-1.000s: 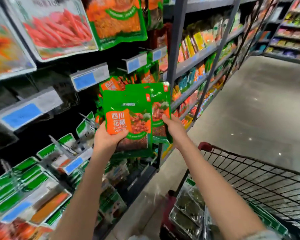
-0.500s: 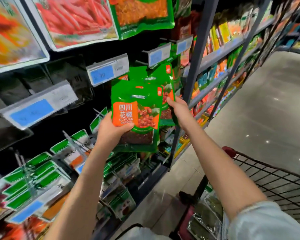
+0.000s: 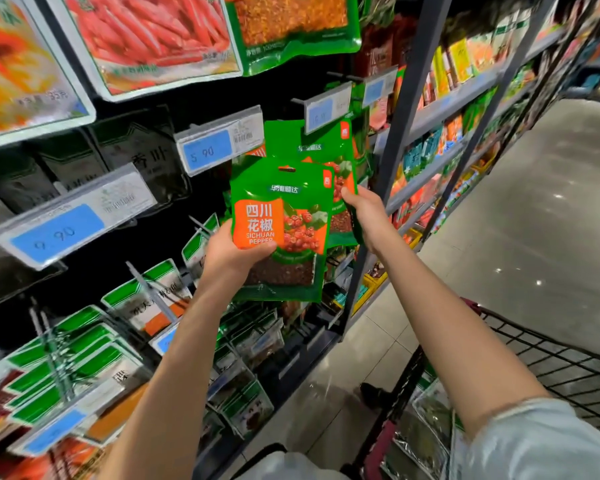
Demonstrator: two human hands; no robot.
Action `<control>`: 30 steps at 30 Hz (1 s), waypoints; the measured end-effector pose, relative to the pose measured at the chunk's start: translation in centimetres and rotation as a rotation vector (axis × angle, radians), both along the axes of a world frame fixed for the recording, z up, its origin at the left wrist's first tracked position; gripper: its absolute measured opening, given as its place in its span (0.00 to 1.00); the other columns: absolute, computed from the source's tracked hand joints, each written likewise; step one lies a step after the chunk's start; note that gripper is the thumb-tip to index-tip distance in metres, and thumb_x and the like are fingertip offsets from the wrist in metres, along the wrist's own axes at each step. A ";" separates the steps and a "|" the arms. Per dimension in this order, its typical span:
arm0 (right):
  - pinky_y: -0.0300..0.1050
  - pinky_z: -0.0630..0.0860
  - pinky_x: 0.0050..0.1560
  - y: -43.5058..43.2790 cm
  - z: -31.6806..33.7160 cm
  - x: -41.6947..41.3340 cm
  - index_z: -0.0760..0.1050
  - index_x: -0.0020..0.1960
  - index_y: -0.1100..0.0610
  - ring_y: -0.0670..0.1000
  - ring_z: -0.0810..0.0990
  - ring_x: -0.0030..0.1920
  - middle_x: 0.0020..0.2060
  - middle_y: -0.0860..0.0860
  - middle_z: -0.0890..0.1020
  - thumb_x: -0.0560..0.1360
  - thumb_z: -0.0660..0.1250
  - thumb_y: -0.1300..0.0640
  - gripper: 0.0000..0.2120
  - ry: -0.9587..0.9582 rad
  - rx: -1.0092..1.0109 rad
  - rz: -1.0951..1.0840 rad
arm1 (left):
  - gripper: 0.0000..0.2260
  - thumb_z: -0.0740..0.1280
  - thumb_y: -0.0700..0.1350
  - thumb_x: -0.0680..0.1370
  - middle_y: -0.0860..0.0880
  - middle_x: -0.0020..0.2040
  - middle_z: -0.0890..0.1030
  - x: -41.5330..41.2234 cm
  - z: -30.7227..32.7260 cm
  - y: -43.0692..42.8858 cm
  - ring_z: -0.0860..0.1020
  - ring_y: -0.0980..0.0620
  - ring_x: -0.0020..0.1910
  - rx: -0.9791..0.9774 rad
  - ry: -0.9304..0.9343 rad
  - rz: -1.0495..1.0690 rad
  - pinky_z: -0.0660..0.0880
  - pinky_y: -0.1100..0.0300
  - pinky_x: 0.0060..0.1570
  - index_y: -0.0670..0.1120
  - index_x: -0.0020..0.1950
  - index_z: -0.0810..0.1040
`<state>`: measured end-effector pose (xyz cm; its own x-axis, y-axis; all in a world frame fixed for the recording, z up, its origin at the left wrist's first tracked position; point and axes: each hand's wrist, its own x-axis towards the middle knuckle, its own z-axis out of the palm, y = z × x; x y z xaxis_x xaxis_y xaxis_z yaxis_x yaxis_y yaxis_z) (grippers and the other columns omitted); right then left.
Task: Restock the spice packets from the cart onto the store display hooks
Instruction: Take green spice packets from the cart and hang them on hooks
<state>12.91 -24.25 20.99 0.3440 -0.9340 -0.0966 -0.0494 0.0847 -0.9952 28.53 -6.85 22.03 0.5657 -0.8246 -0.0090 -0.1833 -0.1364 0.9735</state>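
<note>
My left hand (image 3: 229,252) grips the lower left corner of a green and orange Sichuan pepper packet (image 3: 284,216), held upright in front of the dark display. My right hand (image 3: 364,209) pinches the right edge of a second, matching packet (image 3: 326,150) that sits behind and above the first, its top near a hook's price tag (image 3: 326,110). The wire cart (image 3: 541,362) stands at the lower right with clear spice packets (image 3: 426,431) inside it.
Price tags (image 3: 208,148) jut out on hook arms across the display. Large chilli packets (image 3: 146,39) hang above, green and white packets (image 3: 70,362) fill the lower hooks. A grey shelf upright (image 3: 395,140) stands just right of my hands. The aisle floor (image 3: 534,220) stretches right.
Both hands have carried the two packets a little upward and rightward toward the hooks. My view has shifted closer to the display and slightly left.
</note>
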 end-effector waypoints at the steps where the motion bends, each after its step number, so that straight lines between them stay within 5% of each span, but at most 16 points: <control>1: 0.48 0.61 0.69 -0.1 0.3 0.0 0.68 0.72 0.58 0.51 0.67 0.71 0.70 0.52 0.71 0.80 0.61 0.53 0.21 0.012 -0.010 0.013 | 0.17 0.76 0.40 0.70 0.51 0.45 0.80 0.0 0.0 0.0 0.78 0.56 0.42 0.001 -0.002 0.001 0.72 0.67 0.38 0.45 0.56 0.75; 6: 0.49 0.66 0.66 -0.9 0.6 0.3 0.75 0.64 0.58 0.51 0.73 0.64 0.62 0.50 0.77 0.81 0.60 0.52 0.15 0.100 -0.078 0.015 | 0.16 0.76 0.41 0.70 0.53 0.44 0.80 -0.2 0.3 0.0 0.77 0.57 0.41 0.015 -0.030 0.015 0.71 0.67 0.38 0.47 0.55 0.75; 10: 0.39 0.70 0.46 -1.3 1.6 2.4 0.77 0.44 0.53 0.50 0.77 0.48 0.45 0.49 0.79 0.81 0.61 0.54 0.10 0.146 -0.160 -0.009 | 0.17 0.75 0.42 0.71 0.53 0.44 0.79 -0.1 0.5 0.2 0.77 0.58 0.41 0.005 -0.023 0.029 0.71 0.67 0.37 0.46 0.56 0.74; 12: 0.37 0.70 0.43 -1.8 1.9 4.1 0.78 0.48 0.58 0.52 0.77 0.51 0.47 0.52 0.79 0.81 0.61 0.53 0.10 0.169 -0.183 -0.028 | 0.15 0.74 0.42 0.72 0.53 0.44 0.79 0.1 0.5 0.5 0.77 0.59 0.41 -0.012 -0.018 0.036 0.71 0.69 0.36 0.47 0.56 0.74; 14: 0.43 0.70 0.52 -2.3 2.1 5.7 0.76 0.60 0.63 0.55 0.75 0.59 0.57 0.57 0.79 0.81 0.61 0.53 0.16 0.225 -0.199 -0.053 | 0.13 0.73 0.42 0.74 0.53 0.45 0.79 0.3 0.4 0.9 0.77 0.59 0.40 -0.031 -0.017 0.036 0.72 0.70 0.36 0.48 0.54 0.74; 16: 0.44 0.68 0.50 -2.6 2.4 7.0 0.76 0.56 0.66 0.53 0.75 0.55 0.60 0.61 0.78 0.81 0.59 0.55 0.15 0.301 -0.235 -0.048 | 0.11 0.72 0.43 0.75 0.52 0.46 0.79 0.7 0.3 1.3 0.78 0.58 0.43 -0.034 -0.030 0.041 0.73 0.66 0.39 0.50 0.54 0.74; 19: 0.45 0.69 0.56 -3.2 2.2 8.0 0.69 0.68 0.67 0.56 0.73 0.64 0.69 0.59 0.72 0.82 0.58 0.56 0.20 0.371 -0.247 -0.039 | 0.10 0.71 0.43 0.76 0.53 0.48 0.79 1.2 0.2 1.8 0.78 0.55 0.46 -0.026 -0.042 0.067 0.73 0.61 0.43 0.55 0.52 0.73; 21: 0.45 0.70 0.52 -3.1 1.8 8.0 0.70 0.68 0.65 0.56 0.76 0.58 0.64 0.58 0.76 0.81 0.59 0.55 0.19 0.381 -0.257 -0.036 | 0.10 0.70 0.42 0.77 0.54 0.47 0.79 1.3 0.2 2.0 0.77 0.57 0.45 -0.025 -0.039 0.075 0.72 0.61 0.43 0.55 0.52 0.72; 24: 0.40 0.69 0.40 -2.0 1.0 7.1 0.72 0.61 0.59 0.45 0.71 0.37 0.43 0.50 0.76 0.81 0.61 0.53 0.13 0.284 -0.228 -0.060 | 0.10 0.69 0.42 0.77 0.55 0.46 0.78 1.1 0.1 2.0 0.76 0.59 0.44 -0.030 -0.027 0.074 0.70 0.64 0.41 0.53 0.53 0.71; 27: 0.41 0.69 0.46 -0.1 0.4 5.2 0.71 0.65 0.60 0.46 0.73 0.44 0.51 0.53 0.76 0.81 0.59 0.53 0.16 0.184 -0.252 -0.088 | 0.10 0.69 0.43 0.77 0.53 0.47 0.78 0.7 -0.1 1.3 0.77 0.59 0.43 -0.045 -0.013 0.068 0.71 0.65 0.39 0.51 0.56 0.72; 30: 0.48 0.69 0.43 1.5 0.0 3.3 0.76 0.52 0.59 0.54 0.73 0.38 0.41 0.56 0.76 0.83 0.56 0.52 0.14 0.092 -0.138 0.027 | 0.08 0.68 0.42 0.78 0.53 0.45 0.78 -0.1 -0.1 -0.1 0.76 0.65 0.37 -0.075 -0.021 0.031 0.71 0.74 0.34 0.50 0.54 0.72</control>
<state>16.19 -22.73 20.95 0.3648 -0.9311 0.0000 -0.1410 -0.0552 -0.9885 28.44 -6.92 21.92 0.5903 -0.8046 0.0642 -0.2002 -0.0689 0.9773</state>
